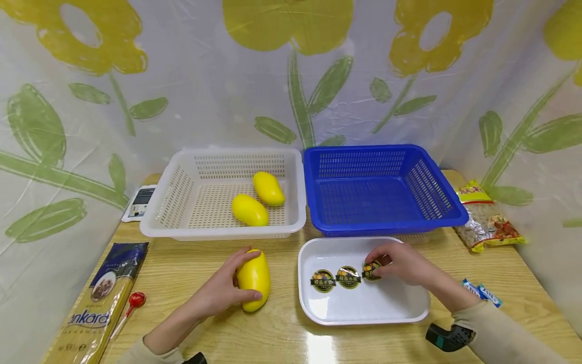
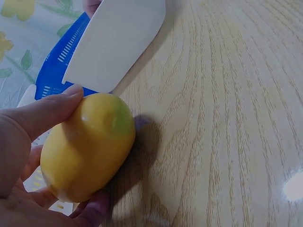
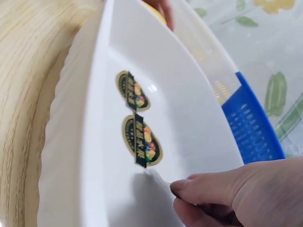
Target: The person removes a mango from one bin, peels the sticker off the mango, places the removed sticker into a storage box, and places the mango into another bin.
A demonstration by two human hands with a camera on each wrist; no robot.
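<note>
1. A pasta packet (image 1: pixel 97 303) lies at the far left of the wooden table (image 1: pixel 282 328), with a red lollipop (image 1: pixel 135 300) just beside it.
2. A small white device (image 1: pixel 141 202) sits behind them, next to the white basket (image 1: pixel 182 192), which holds 2 yellow mangoes (image 1: pixel 259 199) lying close together.
3. The left hand (image 1: pixel 223 290) grips a 3rd mango (image 1: pixel 254 279) that lies on the table in front of the white basket. The fingers curl over the top and far side of the fruit and the thumb presses its near side; the left wrist view shows the thumb (image 2: pixel 42 111) along the top of the mango (image 2: pixel 87 146) and a fingertip beneath it.
4. A white tray (image 1: pixel 364 308) stands just right of that mango, in front of the blue basket (image 1: pixel 382 187). 2 round stickers (image 1: pixel 335 279) lie flat in a row on the tray floor.
5. The right hand (image 1: pixel 402 263) pinches a 3rd sticker (image 1: pixel 370 270) at the right end of the row, fingertips bent down onto its edge. In the right wrist view the fingertips (image 3: pixel 199 189) meet at the tray floor just beside the nearest sticker.
6. A snack bag (image 1: pixel 486 217) lies right of the blue basket, and 2 small blue wrapped sweets (image 1: pixel 482 292) lie near the right forearm.
</note>
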